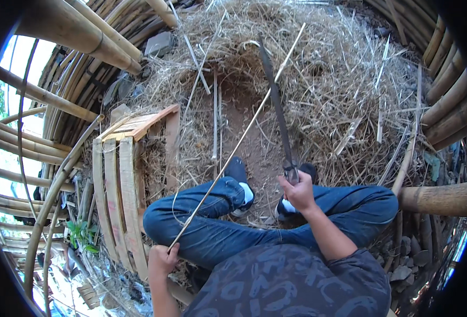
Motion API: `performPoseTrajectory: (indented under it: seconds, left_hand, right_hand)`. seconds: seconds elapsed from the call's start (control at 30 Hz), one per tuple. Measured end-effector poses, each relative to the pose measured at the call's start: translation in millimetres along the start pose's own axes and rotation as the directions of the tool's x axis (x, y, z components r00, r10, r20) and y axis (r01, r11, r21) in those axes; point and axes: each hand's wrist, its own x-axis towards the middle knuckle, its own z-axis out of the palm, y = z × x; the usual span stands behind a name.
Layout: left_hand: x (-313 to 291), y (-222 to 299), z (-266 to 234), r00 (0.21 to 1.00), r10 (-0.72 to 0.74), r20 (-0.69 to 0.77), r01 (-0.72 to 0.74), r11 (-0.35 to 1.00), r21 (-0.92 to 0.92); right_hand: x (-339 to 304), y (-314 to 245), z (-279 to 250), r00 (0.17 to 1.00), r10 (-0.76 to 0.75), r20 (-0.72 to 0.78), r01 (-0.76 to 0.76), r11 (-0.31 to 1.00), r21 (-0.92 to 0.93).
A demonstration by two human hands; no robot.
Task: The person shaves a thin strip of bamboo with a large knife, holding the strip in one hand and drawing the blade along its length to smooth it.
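My left hand (163,260), beside my left knee, is closed round the near end of a long, thin pale bamboo strip (249,126). The strip runs slantwise up and away to the right, and a thin curled sliver hangs near its held end. In front of my right knee, my right hand (298,191) grips the handle of a machete (279,108). Its long dark blade points away from me and leans slightly left. Strip and blade cross in the picture near the blade's far half; whether they touch I cannot tell.
Dry shavings and split strips (328,90) heap over the ground ahead. A slatted wooden crate (125,179) stands to my left. Bamboo poles (80,37) frame both sides, and a thick one (436,199) juts in at right. Stones (402,272) lie at lower right.
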Motion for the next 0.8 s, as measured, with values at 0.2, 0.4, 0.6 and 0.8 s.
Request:
performPoseTrajectory:
  seconds: [0.2,0.4,0.6,0.8]
  left_hand:
    - [-10,39,-7,0.989,0.017,-0.146,0.045,0.91,0.413]
    - [-7,59,-5,0.99,-0.041,-0.136,0.106,0.849,0.517]
    - [-9,76,-5,0.974,-0.121,-0.192,0.205,0.829,0.52]
    - [-8,77,-5,0.952,-0.267,-0.151,0.306,0.852,0.425]
  right_hand:
    - [1,-15,21,0.964,-0.184,0.193,0.232,0.935,-0.267]
    - [-11,-17,42,0.918,-0.068,0.39,0.201,0.929,-0.311]
    - [-14,13,55,0.893,0.014,0.451,0.143,0.939,-0.312]
    - [-5,22,42,0.896,0.101,0.433,0.087,0.916,-0.392]
